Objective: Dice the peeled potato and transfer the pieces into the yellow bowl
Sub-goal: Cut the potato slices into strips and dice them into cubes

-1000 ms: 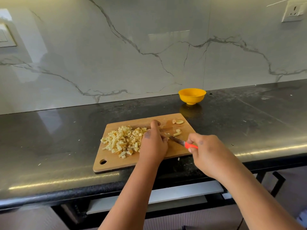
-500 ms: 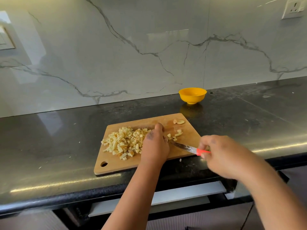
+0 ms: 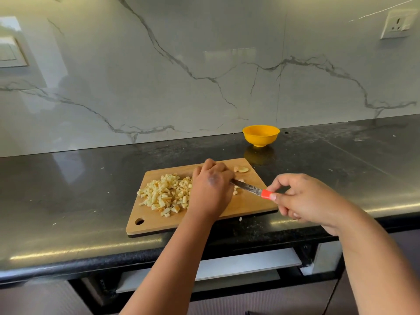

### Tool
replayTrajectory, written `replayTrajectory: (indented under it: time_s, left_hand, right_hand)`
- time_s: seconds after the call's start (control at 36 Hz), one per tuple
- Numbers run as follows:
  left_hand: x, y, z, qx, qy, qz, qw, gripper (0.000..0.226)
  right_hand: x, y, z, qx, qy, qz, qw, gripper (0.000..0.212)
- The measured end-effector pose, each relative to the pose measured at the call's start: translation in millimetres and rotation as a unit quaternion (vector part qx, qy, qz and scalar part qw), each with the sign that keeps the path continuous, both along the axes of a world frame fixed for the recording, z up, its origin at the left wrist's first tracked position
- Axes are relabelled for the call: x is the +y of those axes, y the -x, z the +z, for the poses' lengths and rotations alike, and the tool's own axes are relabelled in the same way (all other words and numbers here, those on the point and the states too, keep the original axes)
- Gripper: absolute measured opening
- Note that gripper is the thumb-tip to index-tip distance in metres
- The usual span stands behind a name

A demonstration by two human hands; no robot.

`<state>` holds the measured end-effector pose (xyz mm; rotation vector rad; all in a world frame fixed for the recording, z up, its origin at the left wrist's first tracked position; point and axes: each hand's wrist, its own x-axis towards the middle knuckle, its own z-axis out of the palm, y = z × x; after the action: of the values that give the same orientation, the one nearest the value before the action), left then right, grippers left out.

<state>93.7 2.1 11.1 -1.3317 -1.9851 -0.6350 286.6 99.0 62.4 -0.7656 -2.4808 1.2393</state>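
A red-handled knife [image 3: 250, 189] is pinched at its handle by the right hand [image 3: 302, 201], just off the right edge of the cutting board [image 3: 247, 205]. On the board, the left hand [image 3: 210, 189] is laid curled beside the diced potato pile [image 3: 167, 194]; whether anything is gripped cannot be told. Behind the board's far right corner, the yellow bowl [image 3: 261, 135] is set apart.

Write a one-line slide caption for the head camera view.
Left hand steadies potato on the cutting board beside diced pieces; right hand holds the knife; yellow bowl waits behind.
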Motion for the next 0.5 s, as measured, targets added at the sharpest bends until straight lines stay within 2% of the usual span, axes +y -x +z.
replayTrajectory:
  time_s: [0.08, 0.14, 0.25, 0.33, 0.42, 0.5]
  left_hand:
    - [-5, 13, 2, -0.078, 0.007, 0.067, 0.995, 0.021]
    - [-7, 21, 5, -0.124, 0.023, 0.077, 0.989, 0.032]
    - [-6, 27, 13, -0.222, 0.079, 0.078, 0.969, 0.033]
    - [-5, 25, 18, -0.231, 0.096, 0.114, 0.961, 0.030]
    - [-5, 19, 21, -0.216, 0.151, 0.143, 0.954, 0.026]
    - [0, 12, 23, -0.212, 0.153, 0.103, 0.960, 0.017]
  right_hand:
    - [4, -4, 2, 0.002, -0.007, -0.003, 1.000, 0.004]
    - [7, -5, 1, -0.002, -0.017, -0.013, 1.000, 0.004]
    - [16, -1, -4, -0.014, -0.053, -0.046, 0.997, 0.005]
    - [20, 3, -9, -0.018, -0.079, -0.062, 0.995, 0.006]
    - [22, 5, -11, -0.019, -0.091, -0.066, 0.994, 0.007]
    - [24, 5, -11, -0.022, -0.095, -0.068, 0.993, 0.007]
